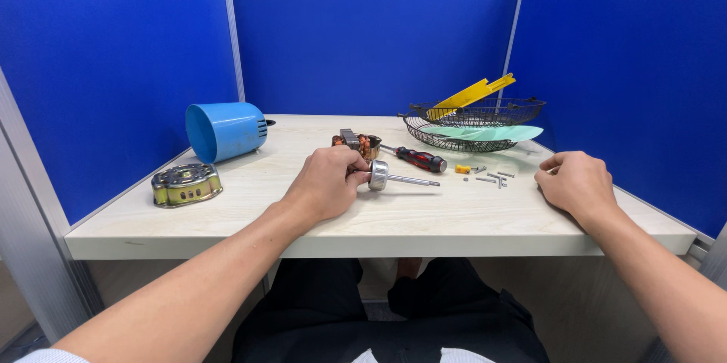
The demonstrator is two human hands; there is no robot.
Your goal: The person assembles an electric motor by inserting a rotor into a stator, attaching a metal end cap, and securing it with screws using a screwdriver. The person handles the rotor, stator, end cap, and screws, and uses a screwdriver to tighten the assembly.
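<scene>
A shiny metal rod with a round end [390, 177] lay flat on the pale wooden table [424, 219], its thin tip pointing right. The left hand [327, 181] was curled over, fingers pinching the round end. The right hand [577, 183] rested on the table as a loose fist, holding nothing, near some small screws [491, 176]. A red and black screwdriver [418, 158] lay just behind the rod.

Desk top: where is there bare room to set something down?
Bare wood along the front edge between the left hand and right hand, and between the metal housing and the left hand. Crowded around the screwdriver, screws and wire grilles.
</scene>
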